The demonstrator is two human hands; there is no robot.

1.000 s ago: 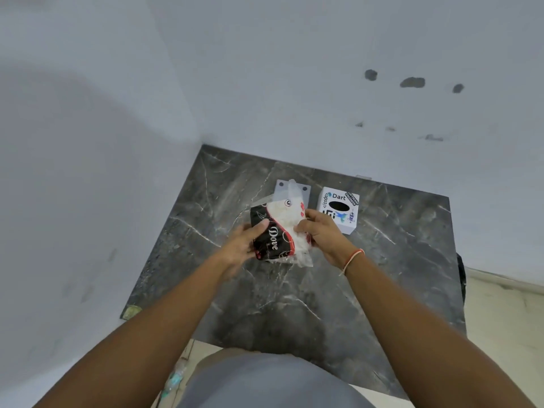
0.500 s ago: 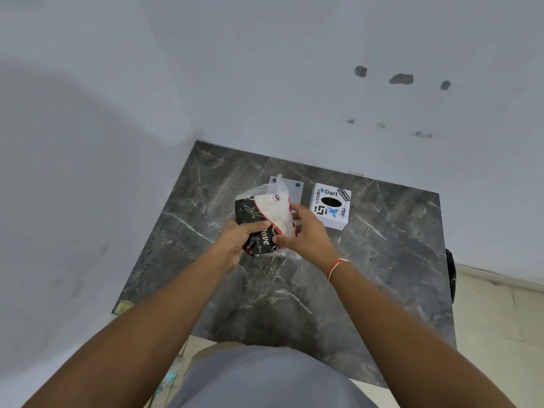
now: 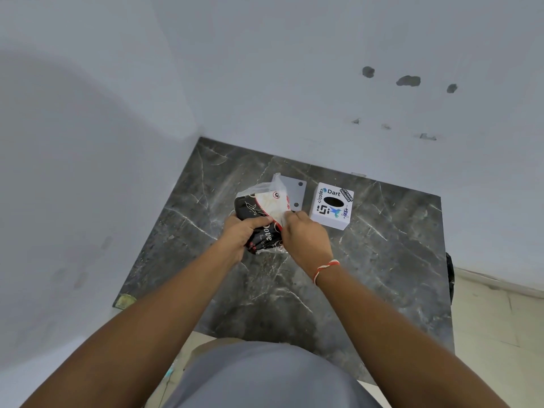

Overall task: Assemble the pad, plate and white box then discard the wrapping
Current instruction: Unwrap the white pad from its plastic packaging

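Head view: both hands have drawn closer together over a dark marble table (image 3: 382, 260) in a white corner. The left hand (image 3: 238, 240) grips a black printed pack (image 3: 259, 231), thumb across its top, where a second ago it only cradled the pack from the side. The right hand (image 3: 306, 238) pinches the clear wrapping (image 3: 272, 191), now folded up off the pack's white face. By my judgement the pad is still being unwrapped; whether it sits inside cannot be seen. The grey plate (image 3: 293, 191) lies flat just behind the pack, partly hidden, with the white box (image 3: 331, 206) just to its right, apart and untouched. Walls close the far and left edges; bare marble lies open nearer and to the right.
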